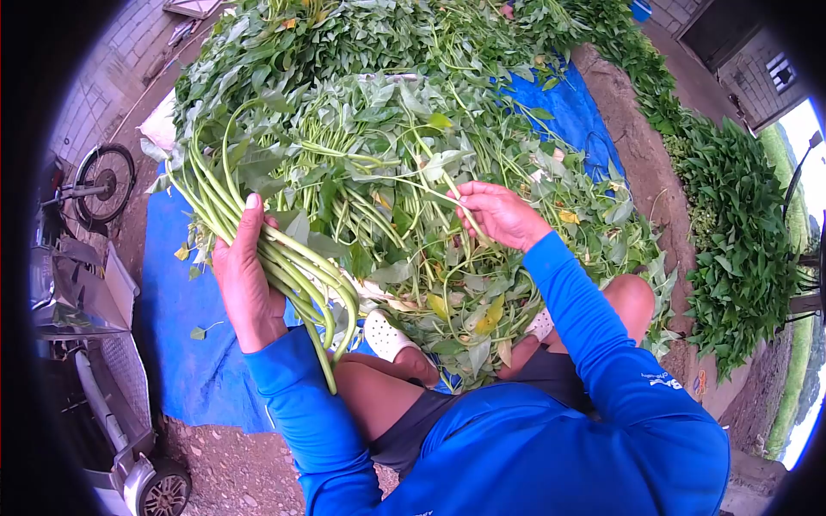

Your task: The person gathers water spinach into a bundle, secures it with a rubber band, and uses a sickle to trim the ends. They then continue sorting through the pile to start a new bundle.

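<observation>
My left hand (247,279) is wrapped round a bunch of water spinach stems (303,273), thumb on top. Their cut ends hang down toward my knee, and the leafy tops point up and away. Over the pile, my right hand (502,215) pinches a single water spinach stem (458,196) between thumb and fingers, its leaves trailing to the left. Below and beyond both hands spreads a large heap of leafy greens (379,112) with loose stems and some yellowed leaves.
A blue tarp (194,344) lies under the heap. Along the right, more bundled greens (731,232) rest beyond a concrete ledge (607,95). A motorcycle wheel (105,187) and a metal sidecar (107,361) stand at the left. My feet in white clogs (385,335) are at the heap's near edge.
</observation>
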Available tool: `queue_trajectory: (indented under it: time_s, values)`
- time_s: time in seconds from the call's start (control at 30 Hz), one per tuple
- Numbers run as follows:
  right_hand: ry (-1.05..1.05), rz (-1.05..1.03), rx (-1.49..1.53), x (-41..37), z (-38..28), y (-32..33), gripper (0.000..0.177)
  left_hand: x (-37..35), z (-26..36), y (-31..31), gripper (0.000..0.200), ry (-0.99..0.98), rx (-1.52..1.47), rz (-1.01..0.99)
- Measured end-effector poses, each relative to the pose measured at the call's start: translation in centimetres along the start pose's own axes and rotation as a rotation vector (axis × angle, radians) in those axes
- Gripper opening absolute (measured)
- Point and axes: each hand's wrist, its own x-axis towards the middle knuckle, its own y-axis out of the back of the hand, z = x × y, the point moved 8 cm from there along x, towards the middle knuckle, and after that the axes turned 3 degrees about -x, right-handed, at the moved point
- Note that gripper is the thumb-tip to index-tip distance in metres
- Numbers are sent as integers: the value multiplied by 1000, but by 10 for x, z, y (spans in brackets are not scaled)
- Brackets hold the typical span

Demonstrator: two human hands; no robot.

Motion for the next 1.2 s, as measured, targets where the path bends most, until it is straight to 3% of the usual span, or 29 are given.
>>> queue_trajectory:
  time_s: [0.1,0.23,0.37,0.4,0.53,0.67,0.83,0.9,1.0,1.2]
  values:
    - [83,47,105,-56,-45,22,34,-3,-5,-5,24,7,3,-13]
    - [233,329,-298,-94,-70,61,36,-12,-11,-22,23,27,31,-70]
    - [296,560,-270,-113,-66,89,31,-23,-18,-39,23,41,59,-113]
    - [306,629,-149,-122,-64,92,28,-24,-22,-41,23,50,65,-133]
    - [214,604,413,-131,-24,112,30,-32,-36,-51,20,70,31,-165]
    - [218,436,541,-149,-2,100,30,-35,-59,-53,19,186,45,-194]
    - [301,638,75,-172,-4,97,61,-55,-82,-72,20,260,87,-259]
    - [323,665,-47,-176,-7,98,51,-63,-97,-79,19,304,57,-276]
    - [143,631,-63,-173,4,108,41,-73,-119,-92,21,357,10,-294]
    - [418,556,333,-206,-9,77,34,-81,-143,-100,25,399,14,-335]
